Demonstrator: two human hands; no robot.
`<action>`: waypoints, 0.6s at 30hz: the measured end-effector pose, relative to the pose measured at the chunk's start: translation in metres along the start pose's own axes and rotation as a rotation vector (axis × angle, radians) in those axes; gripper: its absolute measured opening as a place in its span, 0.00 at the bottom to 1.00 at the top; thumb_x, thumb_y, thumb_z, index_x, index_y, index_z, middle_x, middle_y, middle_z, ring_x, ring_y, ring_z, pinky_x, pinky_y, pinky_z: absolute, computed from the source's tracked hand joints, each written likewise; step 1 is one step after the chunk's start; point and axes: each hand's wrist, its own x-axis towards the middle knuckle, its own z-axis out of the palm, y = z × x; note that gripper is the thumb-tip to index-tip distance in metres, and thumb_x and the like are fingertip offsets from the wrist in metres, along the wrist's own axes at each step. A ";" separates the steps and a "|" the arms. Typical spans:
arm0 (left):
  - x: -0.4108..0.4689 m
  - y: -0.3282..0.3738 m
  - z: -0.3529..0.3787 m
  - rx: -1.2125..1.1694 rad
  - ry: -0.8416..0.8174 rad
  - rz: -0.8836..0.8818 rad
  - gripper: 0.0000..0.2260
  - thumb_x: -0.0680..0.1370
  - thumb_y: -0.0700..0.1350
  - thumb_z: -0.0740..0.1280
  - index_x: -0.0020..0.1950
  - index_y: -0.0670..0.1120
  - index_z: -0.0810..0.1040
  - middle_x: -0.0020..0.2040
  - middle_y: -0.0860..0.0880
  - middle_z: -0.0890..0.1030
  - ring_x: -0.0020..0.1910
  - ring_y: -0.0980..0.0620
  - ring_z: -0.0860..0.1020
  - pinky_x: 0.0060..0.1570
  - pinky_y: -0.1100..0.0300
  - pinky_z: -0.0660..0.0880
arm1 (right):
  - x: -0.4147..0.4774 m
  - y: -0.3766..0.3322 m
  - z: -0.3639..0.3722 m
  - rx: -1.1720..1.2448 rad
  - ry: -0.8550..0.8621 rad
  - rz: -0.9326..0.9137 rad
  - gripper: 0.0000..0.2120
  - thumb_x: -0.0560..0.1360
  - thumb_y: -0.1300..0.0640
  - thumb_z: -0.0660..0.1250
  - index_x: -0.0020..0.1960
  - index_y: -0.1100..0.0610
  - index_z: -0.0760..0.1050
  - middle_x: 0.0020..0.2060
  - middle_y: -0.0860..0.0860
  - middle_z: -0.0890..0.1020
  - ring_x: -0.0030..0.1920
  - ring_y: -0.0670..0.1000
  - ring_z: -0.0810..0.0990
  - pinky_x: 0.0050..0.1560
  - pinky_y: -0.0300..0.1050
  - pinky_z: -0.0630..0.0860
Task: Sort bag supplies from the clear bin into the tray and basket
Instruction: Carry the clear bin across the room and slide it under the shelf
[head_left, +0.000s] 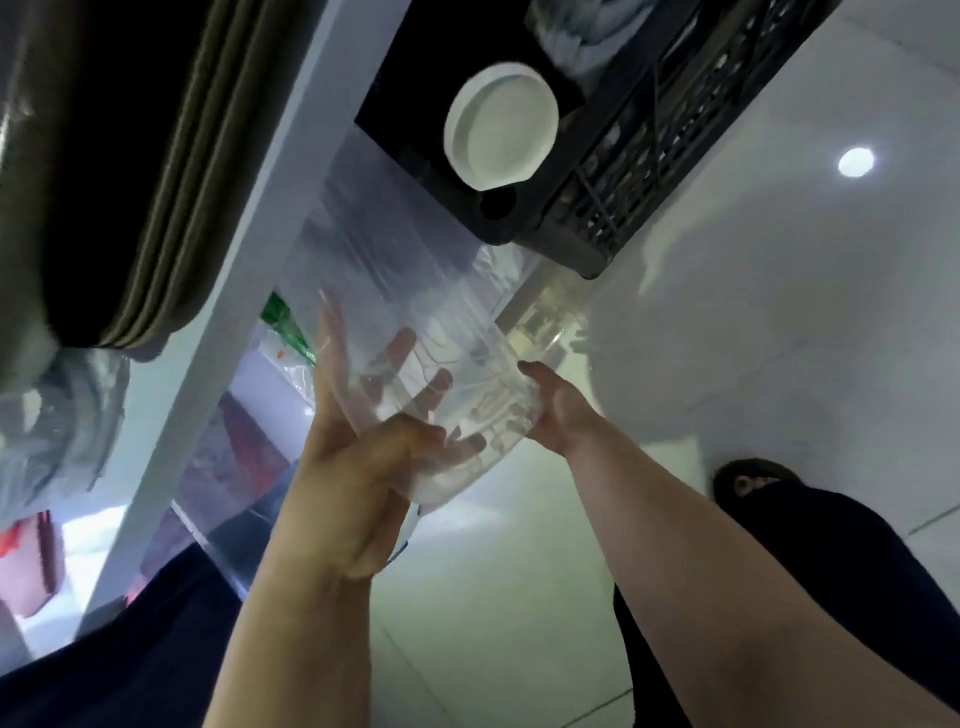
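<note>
Gripping from both sides, the left hand (358, 467) and the right hand (556, 410) hold a clear plastic piece (467, 400) in the air, just below the clear bin (363, 249) and above the pale tiled floor (753, 312). The left thumb curls over its near face while the fingers spread behind it and show through the plastic. The right hand closes round the opposite edge, thumb on top. Whether the piece is a thin-walled tub or a bundle of folded bags cannot be told, since the picture is blurred. It looks very light, glossy and thin, so it is likely slippery and easily dented or creased. A gentle hold at the rim or the two side edges, as now, seems safer than a squeeze at the middle. The clear bin holds more see-through plastic, a green packet (283, 322) and some reddish things lower down that are too indistinct to name. Beyond it, a black tray (410, 78) carries a white round lid (501, 127), and the black basket (623, 182) stands just beside the tray. Its lattice wall shows only dim shapes inside. A white frame post (234, 291) runs along the bin's left side.
</note>
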 end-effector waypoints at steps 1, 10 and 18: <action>-0.003 -0.003 -0.006 -0.002 -0.032 0.010 0.46 0.63 0.25 0.60 0.68 0.71 0.64 0.71 0.46 0.66 0.64 0.41 0.74 0.51 0.26 0.71 | 0.006 0.003 -0.001 0.013 -0.031 -0.001 0.09 0.75 0.53 0.65 0.51 0.57 0.76 0.45 0.54 0.76 0.41 0.55 0.77 0.46 0.48 0.71; -0.020 -0.016 -0.031 -0.091 -0.148 -0.032 0.49 0.63 0.26 0.64 0.73 0.68 0.57 0.74 0.47 0.62 0.69 0.38 0.68 0.55 0.28 0.68 | -0.023 -0.016 -0.039 0.031 0.026 -0.030 0.06 0.76 0.68 0.64 0.46 0.57 0.74 0.31 0.50 0.78 0.27 0.45 0.76 0.25 0.35 0.73; -0.046 -0.032 -0.024 -0.211 -0.020 -0.045 0.46 0.64 0.23 0.62 0.71 0.64 0.62 0.71 0.40 0.66 0.66 0.34 0.70 0.53 0.26 0.69 | -0.063 -0.053 -0.041 -0.057 0.153 -0.086 0.10 0.77 0.71 0.57 0.45 0.57 0.70 0.32 0.52 0.69 0.21 0.43 0.70 0.19 0.32 0.67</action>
